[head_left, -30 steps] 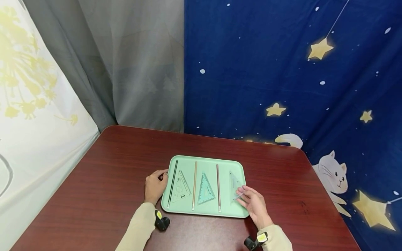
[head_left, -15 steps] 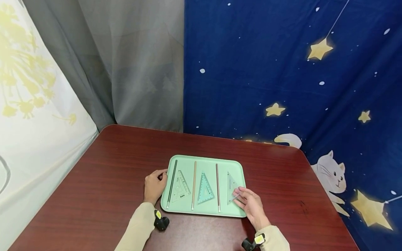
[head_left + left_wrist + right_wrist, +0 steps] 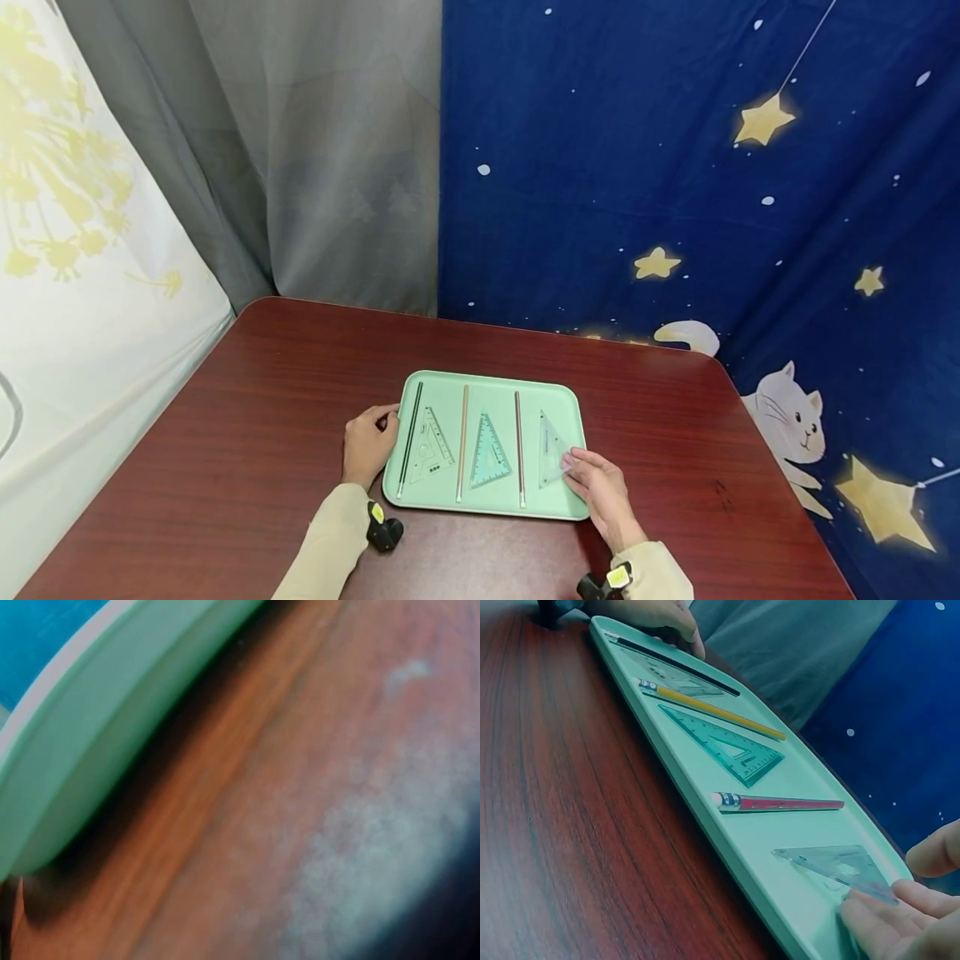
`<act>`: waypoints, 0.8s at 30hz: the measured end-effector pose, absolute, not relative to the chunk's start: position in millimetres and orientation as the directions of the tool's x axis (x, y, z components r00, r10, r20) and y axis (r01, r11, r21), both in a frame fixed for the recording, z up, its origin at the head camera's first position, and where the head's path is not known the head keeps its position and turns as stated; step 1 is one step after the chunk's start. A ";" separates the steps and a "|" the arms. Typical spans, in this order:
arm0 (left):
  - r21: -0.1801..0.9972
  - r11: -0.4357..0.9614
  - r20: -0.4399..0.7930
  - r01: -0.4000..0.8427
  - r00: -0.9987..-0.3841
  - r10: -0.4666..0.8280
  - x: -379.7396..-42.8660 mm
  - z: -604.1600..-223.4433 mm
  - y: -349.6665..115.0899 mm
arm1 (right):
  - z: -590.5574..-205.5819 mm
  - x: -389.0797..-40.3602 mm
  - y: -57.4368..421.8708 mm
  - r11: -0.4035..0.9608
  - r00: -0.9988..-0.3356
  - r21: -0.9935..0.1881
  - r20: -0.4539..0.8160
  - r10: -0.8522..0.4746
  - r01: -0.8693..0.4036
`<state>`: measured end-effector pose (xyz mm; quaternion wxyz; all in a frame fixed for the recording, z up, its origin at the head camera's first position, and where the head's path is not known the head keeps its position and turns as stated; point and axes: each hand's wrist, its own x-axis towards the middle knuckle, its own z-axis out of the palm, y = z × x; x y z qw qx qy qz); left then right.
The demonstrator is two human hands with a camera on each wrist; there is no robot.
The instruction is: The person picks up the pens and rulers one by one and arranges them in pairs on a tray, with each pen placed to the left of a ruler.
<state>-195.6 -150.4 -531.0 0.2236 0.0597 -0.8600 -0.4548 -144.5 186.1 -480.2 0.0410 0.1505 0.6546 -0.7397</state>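
A pale green tray (image 3: 495, 505) lies on the table, bearing three set squares and three pencils. At its left rim, my left hand (image 3: 367, 443) grips the edge with bent fingers. My right hand (image 3: 606, 493) reaches over the right rim and pinches the right corner of a clear set square (image 3: 550, 446); in the right wrist view this set square (image 3: 840, 862) slants close over the tray floor. Leftmost is another clear set square (image 3: 427, 450), beside a black pencil (image 3: 410, 442). A teal set square (image 3: 487, 462) lies between a natural-wood pencil (image 3: 462, 442) and a dark red pencil (image 3: 520, 450).
The dark red wooden table (image 3: 300, 375) extends around the tray. Behind it hang a grey curtain (image 3: 352, 167) and a blue star-print curtain (image 3: 585, 167). A white cloth (image 3: 97, 333) hangs along the left side.
My right hand has shifted slightly left with the clear set square, which now stands straighter and closer to the red pencil. The left hand stays at the tray's rim.
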 end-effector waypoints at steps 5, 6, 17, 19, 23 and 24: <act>0.814 0.574 0.320 0.091 -0.895 -0.312 -195.0 -529.5 -150.1 | -478.1 -142.1 187.8 -0.072 -0.950 -0.962 -0.272 0.151 0.264; 0.814 0.574 0.318 0.090 -0.896 -0.311 -194.9 -529.5 -150.1 | -477.8 -141.7 188.1 -0.061 -0.950 -0.962 -0.272 0.155 0.265; 0.822 0.564 0.303 0.079 -0.899 -0.316 -193.9 -532.9 -148.0 | -476.7 -139.8 193.6 -0.011 -0.947 -0.963 -0.267 0.176 0.269; 0.827 0.558 0.289 0.072 -0.905 -0.311 -194.4 -532.4 -147.7 | -477.3 -139.4 194.6 -0.006 -0.947 -0.962 -0.270 0.176 0.273; 0.840 0.538 0.276 0.069 -0.908 -0.314 -196.0 -528.9 -147.1 | -476.2 -140.5 195.1 0.020 -0.947 -0.961 -0.268 0.176 0.276; 0.842 0.535 0.277 0.070 -0.907 -0.317 -196.5 -528.0 -147.0 | -475.4 -141.2 194.8 0.028 -0.948 -0.961 -0.266 0.177 0.275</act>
